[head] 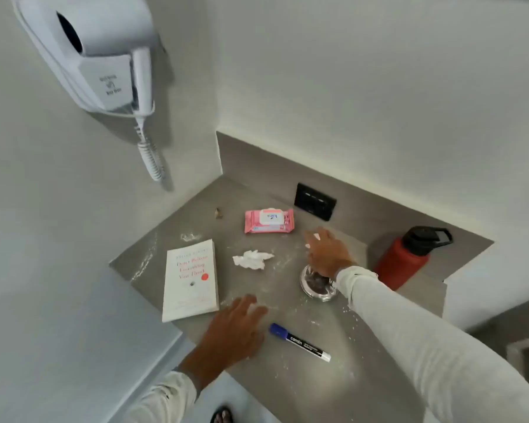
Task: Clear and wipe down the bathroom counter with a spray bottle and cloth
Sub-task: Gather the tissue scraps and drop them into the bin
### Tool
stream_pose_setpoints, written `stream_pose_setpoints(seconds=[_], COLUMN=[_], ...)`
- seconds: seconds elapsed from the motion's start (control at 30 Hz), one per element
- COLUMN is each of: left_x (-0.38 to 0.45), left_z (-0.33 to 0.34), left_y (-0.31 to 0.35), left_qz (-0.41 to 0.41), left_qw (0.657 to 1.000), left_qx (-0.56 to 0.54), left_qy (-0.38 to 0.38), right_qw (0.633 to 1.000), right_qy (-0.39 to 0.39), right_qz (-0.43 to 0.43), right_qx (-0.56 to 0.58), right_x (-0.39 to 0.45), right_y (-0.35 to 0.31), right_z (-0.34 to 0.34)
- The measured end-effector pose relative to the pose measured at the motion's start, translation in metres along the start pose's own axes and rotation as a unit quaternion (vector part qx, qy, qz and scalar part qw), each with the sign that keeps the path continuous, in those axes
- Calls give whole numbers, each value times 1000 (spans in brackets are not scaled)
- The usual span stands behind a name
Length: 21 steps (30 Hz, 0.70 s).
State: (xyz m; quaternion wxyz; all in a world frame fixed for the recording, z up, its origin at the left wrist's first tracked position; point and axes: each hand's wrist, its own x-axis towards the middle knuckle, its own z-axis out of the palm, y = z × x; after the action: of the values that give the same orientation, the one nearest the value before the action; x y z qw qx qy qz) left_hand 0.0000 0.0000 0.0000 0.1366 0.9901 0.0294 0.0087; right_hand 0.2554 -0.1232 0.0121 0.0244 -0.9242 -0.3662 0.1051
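Hairdryer (pixel 104 53) wall-mounted, upper left; black socket plate (pixel 315 202) on backsplash; sandalled foot (pixel 222 415) below.

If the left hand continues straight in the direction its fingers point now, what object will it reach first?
Probably the crumpled tissue. The left hand points up and slightly right across the counter, passing between the book and the marker. Height above the surface is unclear.

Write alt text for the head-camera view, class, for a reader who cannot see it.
Two white-sleeved hands reach over a dusty grey counter: the left hand hovers open beside a white book, and the right hand stretches above a glass ashtray. Around them lie a crumpled tissue, pink wipes pack, blue marker and red bottle.
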Motion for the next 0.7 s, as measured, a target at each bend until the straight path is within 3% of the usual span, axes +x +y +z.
stream_pose_setpoints(seconds=[0.13,0.3,0.4,0.47,0.57,0.63,0.7], left_x=[-9,5,23,41,76,104,134], left_z=[30,32,16,-4,-44,-65,-79], left_y=[-3,-11,-18,-32,-71,-110,-147], left_qz=[-49,-77,-82,-137,-232,-241,-244], left_qw=[990,985,989,981,953,941,945], left_qx=[2,-12,-57,-125,-190,-220,-197], left_qy=[-136,-155,-107,-50,39,90,95], right_qw=[998,999,996,989,955,934,931], right_qy=[-30,22,57,74,103,82,30], right_qz=[49,33,35,53,33,-17,-69], right_qx=[21,32,64,114,277,346,356], right_x=[24,46,52,56,52,50,51], right_y=[28,40,43,40,10,-24,-57], right_z=[18,37,38,31,14,7,8])
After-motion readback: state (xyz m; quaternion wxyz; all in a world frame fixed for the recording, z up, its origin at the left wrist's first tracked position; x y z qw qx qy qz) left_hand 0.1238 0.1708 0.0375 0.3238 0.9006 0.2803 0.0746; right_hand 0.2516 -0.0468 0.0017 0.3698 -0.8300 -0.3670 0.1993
